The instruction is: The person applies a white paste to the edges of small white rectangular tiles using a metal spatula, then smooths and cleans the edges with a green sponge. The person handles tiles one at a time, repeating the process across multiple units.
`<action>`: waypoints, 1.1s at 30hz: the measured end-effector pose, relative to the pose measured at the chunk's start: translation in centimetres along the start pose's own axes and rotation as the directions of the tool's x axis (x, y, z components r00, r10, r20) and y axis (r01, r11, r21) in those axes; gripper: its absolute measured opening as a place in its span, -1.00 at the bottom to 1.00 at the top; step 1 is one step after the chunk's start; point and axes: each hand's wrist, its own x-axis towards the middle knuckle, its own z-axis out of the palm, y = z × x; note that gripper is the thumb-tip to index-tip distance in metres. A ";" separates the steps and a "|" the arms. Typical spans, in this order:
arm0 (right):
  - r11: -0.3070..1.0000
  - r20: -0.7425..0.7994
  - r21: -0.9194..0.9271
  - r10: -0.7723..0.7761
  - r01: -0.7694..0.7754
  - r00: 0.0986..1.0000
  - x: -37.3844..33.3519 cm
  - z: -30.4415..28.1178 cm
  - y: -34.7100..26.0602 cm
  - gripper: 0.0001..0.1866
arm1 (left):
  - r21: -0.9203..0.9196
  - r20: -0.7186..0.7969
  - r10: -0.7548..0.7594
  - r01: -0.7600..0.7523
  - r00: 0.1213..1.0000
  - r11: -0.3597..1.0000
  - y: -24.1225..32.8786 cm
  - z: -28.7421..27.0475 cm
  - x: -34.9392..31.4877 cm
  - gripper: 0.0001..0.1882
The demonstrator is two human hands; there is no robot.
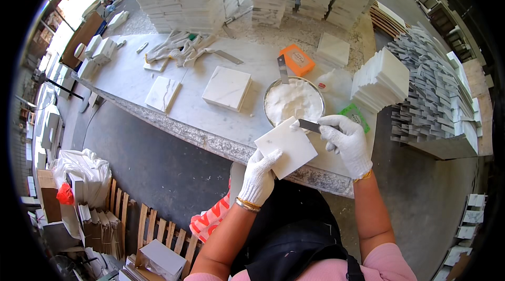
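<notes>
The gloved left hand [259, 177] is reaching up from the lower edge, wrist bent, its fingers clamped on the near corner of a white square tile [286, 147] and holding it tilted over the table [184, 110] edge. The gloved right hand [344, 141] is coming in from the right, fingers curled tight around a putty knife [307, 126] whose blade is touching the tile's far corner, just beside the metal bowl of white paste [293, 102].
</notes>
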 end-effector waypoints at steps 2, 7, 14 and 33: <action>1.000 -0.017 0.031 0.005 -0.005 1.000 0.2 -0.4 0.3 -0.76 | -0.002 0.000 0.000 0.000 1.000 1.000 -0.1 -0.1 -0.1 -0.53; 0.977 -0.174 -0.100 -0.201 0.186 0.964 1.3 -0.7 1.1 -0.80 | 0.050 -0.007 -0.013 0.013 1.000 0.999 -0.3 -0.3 -0.1 -0.51; 0.871 -0.160 -0.299 -0.449 0.390 0.879 0.6 -0.6 1.6 -0.77 | 0.033 -0.010 -0.004 0.004 1.000 0.999 -0.3 -0.3 -0.1 -0.51; 0.621 0.200 -0.582 -0.517 0.526 0.832 -3.5 -0.4 0.2 -0.72 | 0.063 0.003 0.010 -0.010 1.000 0.998 -0.6 0.3 -0.9 -0.52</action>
